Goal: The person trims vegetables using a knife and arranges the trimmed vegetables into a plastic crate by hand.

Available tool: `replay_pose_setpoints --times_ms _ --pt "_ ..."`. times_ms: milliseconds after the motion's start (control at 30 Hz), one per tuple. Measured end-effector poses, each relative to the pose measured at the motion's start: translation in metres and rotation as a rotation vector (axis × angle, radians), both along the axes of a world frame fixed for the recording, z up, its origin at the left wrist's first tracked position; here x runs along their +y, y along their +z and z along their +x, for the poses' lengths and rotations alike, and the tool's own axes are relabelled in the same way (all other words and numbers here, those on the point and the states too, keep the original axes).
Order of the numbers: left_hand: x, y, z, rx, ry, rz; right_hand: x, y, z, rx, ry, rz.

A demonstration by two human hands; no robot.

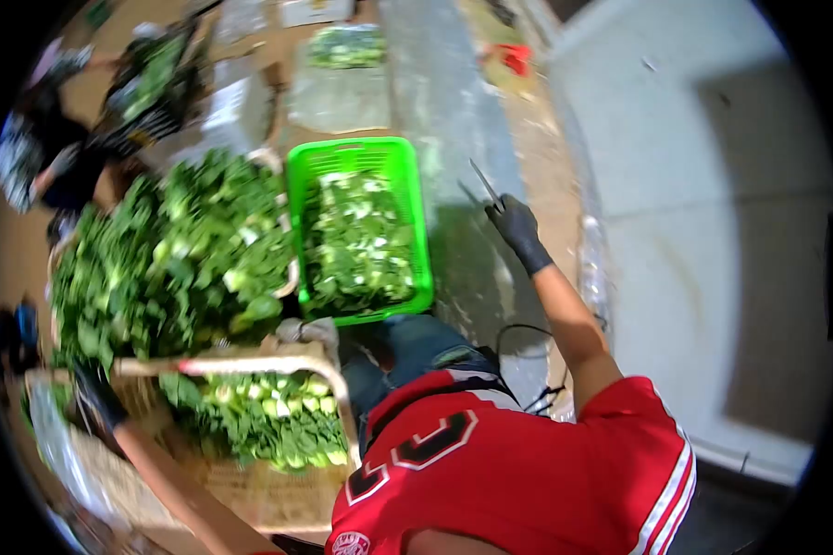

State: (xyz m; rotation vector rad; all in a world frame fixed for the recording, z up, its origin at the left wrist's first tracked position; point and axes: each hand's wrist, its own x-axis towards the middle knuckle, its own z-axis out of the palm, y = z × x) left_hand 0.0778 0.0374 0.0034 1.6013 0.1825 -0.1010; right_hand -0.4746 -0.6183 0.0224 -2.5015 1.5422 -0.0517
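My right hand [516,229], in a dark glove, is closed around a knife [488,184]. Its narrow blade points up and away from me, to the right of a bright green crate [423,242]. Cut leafy greens [361,236] with pale stem ends fill that crate. At the far left, my dark-gloved left hand [100,393] reaches to the near edge of a big heap of leafy greens [171,259]. Blur and leaves obscure its fingers, so its grip is unclear. Just right of that hand, a basket [329,363] holds more greens [268,407] in rows.
Another person in a patterned sleeve [17,162] works at the upper left, beside a black crate [148,92] of greens. A white box [231,116] and a bundle of greens [347,46] lie beyond the heap. A pale wall [666,185] borders the right side.
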Motion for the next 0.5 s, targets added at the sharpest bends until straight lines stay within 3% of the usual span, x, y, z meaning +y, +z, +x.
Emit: replay_pose_setpoints --times_ms 33,67,100,167,200,233,267,300,333,367,400,433,467,500 --pt "0.01 -0.037 0.007 -0.053 0.003 0.018 -0.02 -0.007 -0.02 0.011 -0.068 0.013" --pt "-0.023 -0.037 -0.02 -0.039 0.027 -0.032 -0.038 -0.014 -0.042 -0.034 -0.079 -0.016" --pt "0.009 -0.093 0.011 0.199 -0.017 -0.208 -0.052 -0.023 -0.06 -0.077 -0.072 -0.038" --pt "-0.066 -0.073 -0.073 -0.05 -0.113 -0.067 -0.079 -0.047 -0.093 -0.147 -0.086 -0.153" --pt "-0.084 -0.073 -0.096 -0.003 -0.17 -0.077 -0.088 -0.05 -0.107 0.08 0.103 -0.44" --pt "-0.1 -0.072 -0.12 0.044 -0.227 -0.085 -0.092 -0.045 -0.125 0.111 0.16 -0.52" --pt "-0.156 -0.03 -0.177 -0.045 -0.266 0.111 -0.079 -0.023 -0.124 0.034 0.012 -0.474" --pt "-0.152 -0.059 -0.186 -0.363 -0.452 0.363 -0.058 0.01 -0.116 -0.034 -0.137 -0.425" --pt "-0.178 -0.058 -0.213 -0.072 -0.477 0.2 -0.047 0.02 -0.116 -0.064 -0.038 -0.425" --pt "-0.221 -0.033 -0.251 -0.314 -0.715 0.394 -0.038 0.026 -0.116 -0.1 0.062 -0.425" --pt "-0.252 -0.052 -0.277 -0.059 -0.658 0.158 -0.033 0.03 -0.112 -0.141 0.163 -0.43" --pt "-0.272 -0.098 -0.294 -0.047 -0.734 0.137 -0.029 0.03 -0.099 -0.126 0.298 -0.387" --pt "-0.318 -0.068 -0.332 0.014 -0.821 0.048 -0.039 0.008 -0.104 -0.094 0.337 -0.336" --pt "-0.314 -0.068 -0.332 0.013 -0.819 0.056 -0.057 -0.021 -0.105 -0.071 0.382 -0.296"
